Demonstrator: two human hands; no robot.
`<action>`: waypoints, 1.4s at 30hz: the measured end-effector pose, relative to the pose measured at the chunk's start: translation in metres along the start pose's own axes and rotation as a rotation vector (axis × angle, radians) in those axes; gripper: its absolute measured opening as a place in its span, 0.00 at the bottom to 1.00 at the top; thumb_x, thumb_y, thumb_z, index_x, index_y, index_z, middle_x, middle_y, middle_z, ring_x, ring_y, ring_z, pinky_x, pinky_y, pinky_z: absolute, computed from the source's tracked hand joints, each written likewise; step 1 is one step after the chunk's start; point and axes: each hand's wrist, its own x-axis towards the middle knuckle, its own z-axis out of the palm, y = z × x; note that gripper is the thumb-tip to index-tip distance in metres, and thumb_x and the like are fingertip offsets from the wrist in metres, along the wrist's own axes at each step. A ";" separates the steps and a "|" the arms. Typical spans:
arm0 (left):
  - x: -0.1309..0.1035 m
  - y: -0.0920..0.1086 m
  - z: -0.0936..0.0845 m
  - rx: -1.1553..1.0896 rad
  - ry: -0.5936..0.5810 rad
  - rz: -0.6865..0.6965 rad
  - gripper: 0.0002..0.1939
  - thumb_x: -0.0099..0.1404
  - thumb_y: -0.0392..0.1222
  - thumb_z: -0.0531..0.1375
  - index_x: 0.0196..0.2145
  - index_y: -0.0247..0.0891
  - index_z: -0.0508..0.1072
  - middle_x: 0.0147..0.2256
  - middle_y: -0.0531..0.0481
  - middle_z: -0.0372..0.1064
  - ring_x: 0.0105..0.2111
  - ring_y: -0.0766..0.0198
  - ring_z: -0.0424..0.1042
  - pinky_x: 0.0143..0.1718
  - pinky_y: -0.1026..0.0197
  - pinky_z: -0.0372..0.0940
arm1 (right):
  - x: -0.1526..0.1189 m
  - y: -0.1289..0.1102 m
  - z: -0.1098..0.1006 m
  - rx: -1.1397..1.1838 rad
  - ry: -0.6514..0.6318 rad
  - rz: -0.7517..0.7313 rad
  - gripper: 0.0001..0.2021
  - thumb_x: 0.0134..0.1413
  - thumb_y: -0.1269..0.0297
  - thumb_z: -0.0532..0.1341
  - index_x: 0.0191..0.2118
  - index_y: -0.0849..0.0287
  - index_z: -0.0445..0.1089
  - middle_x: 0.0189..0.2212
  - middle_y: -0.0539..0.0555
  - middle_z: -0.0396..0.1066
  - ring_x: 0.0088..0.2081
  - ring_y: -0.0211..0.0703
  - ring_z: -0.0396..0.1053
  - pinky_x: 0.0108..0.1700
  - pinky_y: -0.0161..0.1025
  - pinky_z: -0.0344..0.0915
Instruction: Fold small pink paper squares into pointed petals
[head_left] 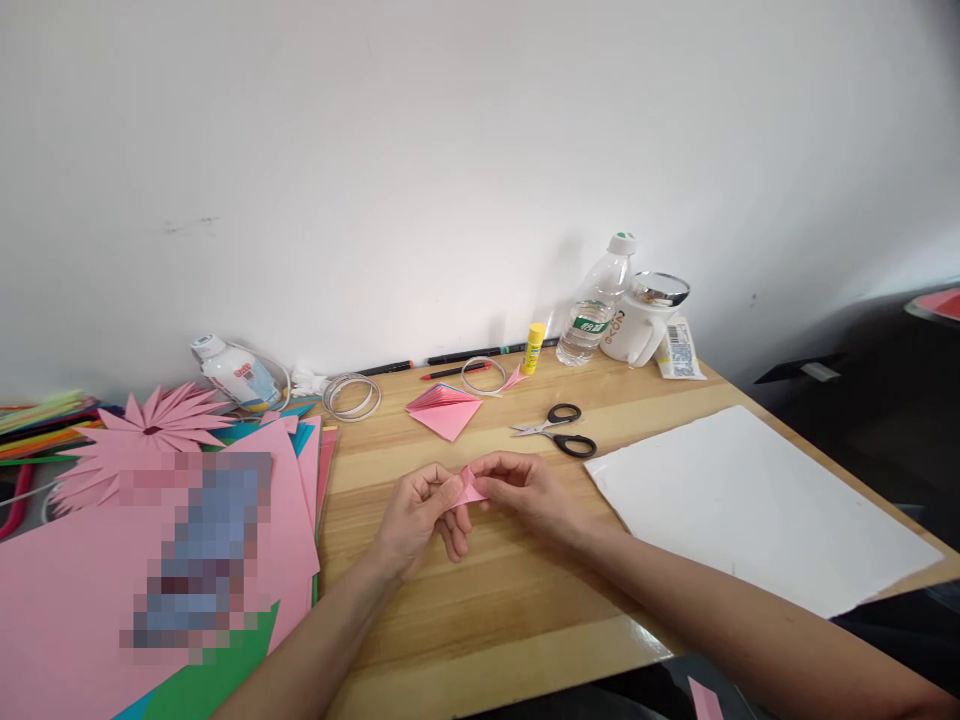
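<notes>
Between my two hands, above the wooden table, is a small folded piece of pink paper [469, 488]. My left hand [426, 505] pinches its left side with thumb and fingers, the lower fingers curled beneath. From the other side, my right hand [521, 488] grips the paper between thumb and forefinger. Just beyond the hands lies a stack of folded pink paper [448, 412]. Scissors [559, 430] with black handles rest to the right of it, blades slightly apart. A yellow glue stick [533, 349] stands upright farther back, beside a small pink folded piece [514, 379].
Pink sheets [292, 560] and a spiky pink paper flower [150, 430] cover the left side. A white board [757, 510] lies at right. Along the wall stand a water bottle [596, 310] and white mug [634, 325]; tape rings [352, 397], pens and a white bottle [236, 375] lie leftward.
</notes>
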 end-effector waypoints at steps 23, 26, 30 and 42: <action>0.005 -0.005 0.003 0.274 0.161 0.095 0.16 0.54 0.52 0.59 0.26 0.34 0.65 0.19 0.53 0.68 0.15 0.66 0.69 0.16 0.65 0.64 | 0.000 0.014 -0.003 -0.274 0.101 -0.218 0.10 0.46 0.57 0.61 0.28 0.59 0.72 0.27 0.53 0.70 0.30 0.38 0.65 0.34 0.37 0.62; 0.004 -0.004 0.004 0.284 0.156 0.112 0.15 0.54 0.51 0.59 0.26 0.34 0.65 0.21 0.52 0.69 0.15 0.67 0.68 0.16 0.66 0.64 | 0.001 0.008 -0.004 -0.113 0.040 -0.096 0.11 0.44 0.56 0.63 0.28 0.60 0.71 0.25 0.51 0.69 0.28 0.37 0.65 0.33 0.36 0.62; 0.002 -0.003 0.006 0.298 0.149 0.119 0.15 0.54 0.51 0.59 0.26 0.34 0.67 0.19 0.53 0.67 0.15 0.69 0.66 0.16 0.67 0.63 | 0.003 0.007 -0.006 0.075 -0.075 0.084 0.14 0.37 0.57 0.67 0.27 0.62 0.69 0.22 0.49 0.68 0.26 0.34 0.65 0.32 0.34 0.62; 0.006 -0.005 0.002 0.263 0.220 0.184 0.15 0.52 0.49 0.62 0.30 0.35 0.65 0.19 0.54 0.68 0.14 0.68 0.66 0.15 0.67 0.61 | 0.005 0.011 -0.010 0.275 -0.125 0.179 0.15 0.36 0.58 0.68 0.31 0.62 0.69 0.27 0.49 0.68 0.28 0.32 0.65 0.34 0.33 0.64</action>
